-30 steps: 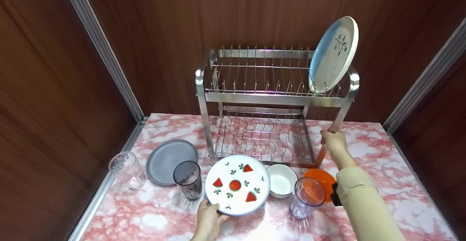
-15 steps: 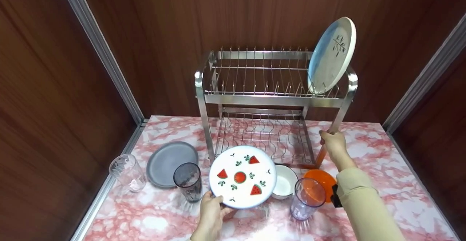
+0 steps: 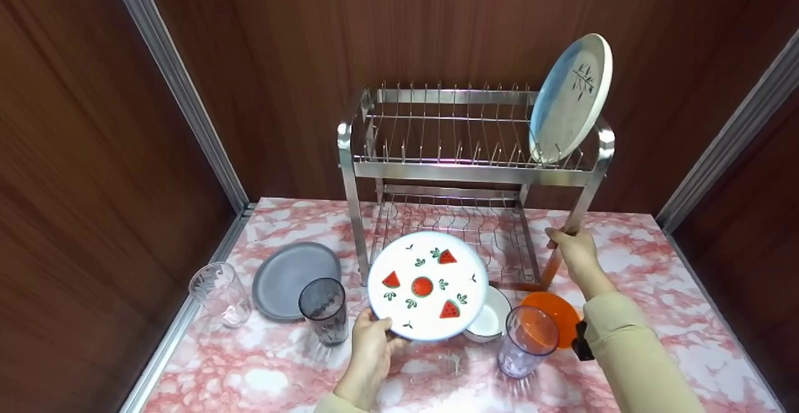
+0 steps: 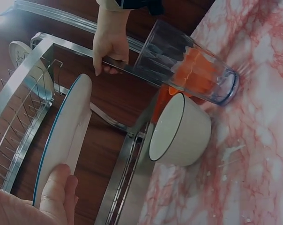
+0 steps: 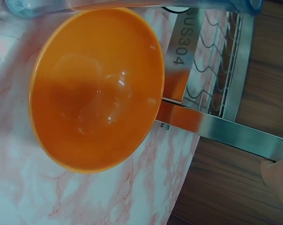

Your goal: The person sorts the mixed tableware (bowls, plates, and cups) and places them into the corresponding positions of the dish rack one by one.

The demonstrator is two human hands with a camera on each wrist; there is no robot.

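Observation:
My left hand [image 3: 369, 350] grips the lower left rim of a white plate [image 3: 427, 285] painted with watermelon slices, thumb on the face and fingers beneath. The plate is held above the table in front of the rack; the left wrist view shows it edge-on with a blue rim [image 4: 62, 131]. My right hand [image 3: 575, 249] holds the right front leg of the two-tier metal dish rack [image 3: 468, 171]. A blue and white plate [image 3: 571, 98] with a twig drawing stands upright in the rack's top tier at the right end.
A white bowl [image 4: 181, 133], an orange bowl [image 5: 97, 91] and a clear purplish tumbler [image 3: 527, 341] stand before the rack. At the left are a dark tumbler [image 3: 324, 310], a grey plate [image 3: 293, 279] and a clear glass [image 3: 220, 293]. Wood-grain panels [image 3: 112, 182] enclose the table.
My left hand has lifted the watermelon plate up and to the right, toward the rack, and it covers more of the lower tier. My right hand stays on the rack leg.

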